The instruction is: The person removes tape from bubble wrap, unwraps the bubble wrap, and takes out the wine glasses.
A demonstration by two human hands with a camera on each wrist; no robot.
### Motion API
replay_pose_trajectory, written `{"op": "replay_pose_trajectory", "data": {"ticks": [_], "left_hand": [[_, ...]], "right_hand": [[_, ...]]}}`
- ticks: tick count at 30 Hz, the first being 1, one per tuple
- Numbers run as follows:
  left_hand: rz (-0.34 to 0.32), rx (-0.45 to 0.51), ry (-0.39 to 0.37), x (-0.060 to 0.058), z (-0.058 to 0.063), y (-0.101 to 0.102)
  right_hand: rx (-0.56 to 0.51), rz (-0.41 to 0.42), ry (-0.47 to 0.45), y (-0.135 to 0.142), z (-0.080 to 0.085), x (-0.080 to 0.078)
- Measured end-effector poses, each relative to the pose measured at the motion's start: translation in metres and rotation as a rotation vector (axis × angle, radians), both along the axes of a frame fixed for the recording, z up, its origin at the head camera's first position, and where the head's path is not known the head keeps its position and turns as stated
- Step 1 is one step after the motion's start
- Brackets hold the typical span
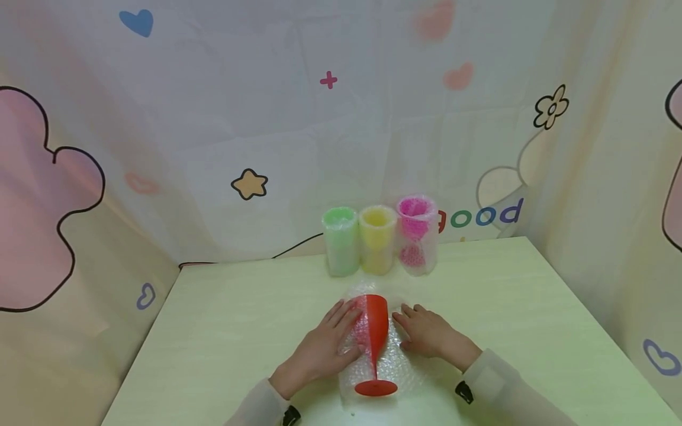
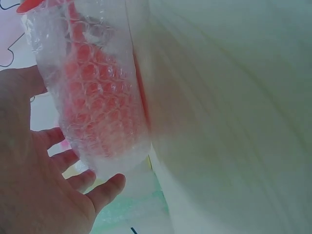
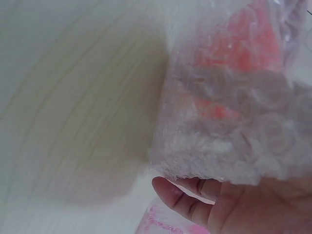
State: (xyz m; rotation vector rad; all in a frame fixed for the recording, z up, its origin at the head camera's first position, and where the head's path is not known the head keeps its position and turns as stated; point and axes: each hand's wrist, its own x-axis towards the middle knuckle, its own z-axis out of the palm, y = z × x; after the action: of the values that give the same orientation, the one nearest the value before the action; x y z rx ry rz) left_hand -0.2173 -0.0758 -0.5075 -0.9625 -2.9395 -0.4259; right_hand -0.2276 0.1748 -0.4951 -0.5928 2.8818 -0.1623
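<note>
A red plastic goblet (image 1: 378, 322) lies on its side on a sheet of bubble wrap (image 1: 410, 367), its foot toward me. Wrap covers the left part of its bowl, while the right part and the foot are bare. My left hand (image 1: 326, 348) rests on the covered side with fingers extended, its thumb near the stem. In the left wrist view, these fingers (image 2: 108, 191) spread beside the wrapped bowl. To the right of the goblet, my right hand (image 1: 430, 331) touches the wrap with loosely extended fingers. The right wrist view shows wrap hiding part of that hand.
Behind the goblet, three bubble-wrapped cups stand upright in a row: green (image 1: 341, 239), yellow (image 1: 378, 239) and pink (image 1: 417, 236). The pale table (image 1: 240, 307) meets a patterned cloth backdrop (image 1: 288, 136) at the back, with cloth on both sides.
</note>
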Motion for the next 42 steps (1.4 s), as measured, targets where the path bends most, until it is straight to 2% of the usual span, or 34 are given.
{"op": "replay_pose_trajectory", "data": {"ticks": [6,11,18,24,27,33,37,42], "left_hand": [[0.005,-0.025,0.042,0.002,0.001,-0.009],[0.012,-0.016,0.023,0.002,0.003,-0.014],[0.045,-0.05,0.015,0.003,-0.002,-0.024],[0.055,-0.025,-0.023,0.003,-0.005,-0.029],[0.076,-0.02,-0.044,0.004,-0.006,-0.032],[0.097,-0.015,-0.048,0.004,-0.007,-0.035],[0.113,-0.007,-0.003,0.006,-0.003,-0.035],[0.11,0.027,0.15,0.008,0.012,-0.029]], "right_hand": [[0.017,-0.001,0.006,0.001,0.001,-0.001],[0.024,0.0,0.02,0.001,0.003,-0.002],[0.023,0.016,0.041,0.0,0.004,0.0],[-0.016,-0.032,-0.032,0.0,0.004,0.002],[-0.027,-0.03,-0.064,0.002,0.004,0.002],[-0.017,-0.019,-0.074,0.004,0.002,0.002],[-0.03,-0.011,-0.073,0.004,0.001,0.003],[-0.023,-0.015,-0.072,0.003,0.0,0.003]]}}
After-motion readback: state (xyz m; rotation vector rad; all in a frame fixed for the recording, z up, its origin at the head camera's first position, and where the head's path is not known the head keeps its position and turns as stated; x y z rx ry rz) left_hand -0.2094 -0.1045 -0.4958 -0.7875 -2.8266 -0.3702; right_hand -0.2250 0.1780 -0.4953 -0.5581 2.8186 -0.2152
